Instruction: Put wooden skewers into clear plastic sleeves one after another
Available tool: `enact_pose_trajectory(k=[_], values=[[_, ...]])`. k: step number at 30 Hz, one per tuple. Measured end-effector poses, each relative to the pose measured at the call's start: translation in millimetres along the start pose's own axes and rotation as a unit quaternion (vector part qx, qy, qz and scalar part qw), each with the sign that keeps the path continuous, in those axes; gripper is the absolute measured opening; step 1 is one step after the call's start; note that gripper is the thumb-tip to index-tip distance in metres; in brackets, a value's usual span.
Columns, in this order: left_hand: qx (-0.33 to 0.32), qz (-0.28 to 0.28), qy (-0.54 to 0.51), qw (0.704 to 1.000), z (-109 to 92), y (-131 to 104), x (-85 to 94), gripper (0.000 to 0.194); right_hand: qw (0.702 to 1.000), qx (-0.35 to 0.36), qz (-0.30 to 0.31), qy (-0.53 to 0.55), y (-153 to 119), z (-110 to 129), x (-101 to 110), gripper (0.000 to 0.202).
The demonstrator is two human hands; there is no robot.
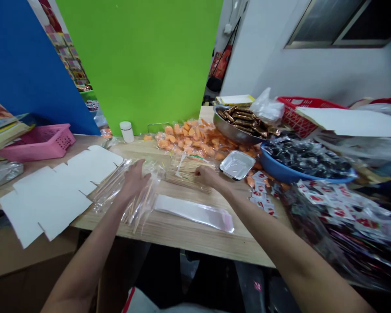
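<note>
My left hand (134,179) lies over a pile of thin sticks in clear plastic sleeves (112,188), its fingers stretched out and the thumb apart. To the right, a bundle of bare wooden sticks (185,173) lies on an opened clear bag with a green strip. The fingers of my right hand (207,174) are curled together at the right part of this bundle; whatever they pinch is too small to make out. In front of both hands sits a flat stack of clear plastic sleeves (193,212). A foil tray (237,164) stands just right of the right hand.
Orange wrapped pieces (195,138) spread behind the sticks. At right are a metal bowl of brown wrapped sticks (222,124), a blue basin of black packets (280,171) and red-white sachets (342,208). White card sheets (57,191), a pink basket (39,145) and a white cup (127,131) stand left.
</note>
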State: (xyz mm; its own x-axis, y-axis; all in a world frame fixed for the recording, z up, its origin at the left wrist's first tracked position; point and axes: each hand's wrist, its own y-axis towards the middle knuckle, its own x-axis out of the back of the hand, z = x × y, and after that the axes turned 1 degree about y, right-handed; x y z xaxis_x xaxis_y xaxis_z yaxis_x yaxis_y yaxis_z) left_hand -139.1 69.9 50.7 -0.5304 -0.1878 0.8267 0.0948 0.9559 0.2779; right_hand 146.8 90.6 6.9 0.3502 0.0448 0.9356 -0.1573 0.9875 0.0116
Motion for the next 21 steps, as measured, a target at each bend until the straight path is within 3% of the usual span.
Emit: enact_pose_trajectory(k=[5, 10, 15, 21], values=[[-0.061, -0.013, -0.078, 0.995, -32, -53, -26.3, 0.027, 0.996, 0.011, 0.057, -0.070, 16, 0, -7, 0.024], [-0.011, 0.018, -0.200, 0.980, -67, -94, -45.8, 0.015, 0.993, 0.020, 0.064, -0.101, 15, 2, 0, 0.024], [0.057, 0.115, -0.318, 0.939, -92, -103, -64.7, 0.013, 0.995, 0.016, 0.037, -0.093, 4, 3, 11, 0.026], [0.112, 0.179, -0.482, 0.851, -114, -100, -81.6, 0.016, 0.999, -0.001, 0.041, 0.014, -14, -11, 30, 0.020]])
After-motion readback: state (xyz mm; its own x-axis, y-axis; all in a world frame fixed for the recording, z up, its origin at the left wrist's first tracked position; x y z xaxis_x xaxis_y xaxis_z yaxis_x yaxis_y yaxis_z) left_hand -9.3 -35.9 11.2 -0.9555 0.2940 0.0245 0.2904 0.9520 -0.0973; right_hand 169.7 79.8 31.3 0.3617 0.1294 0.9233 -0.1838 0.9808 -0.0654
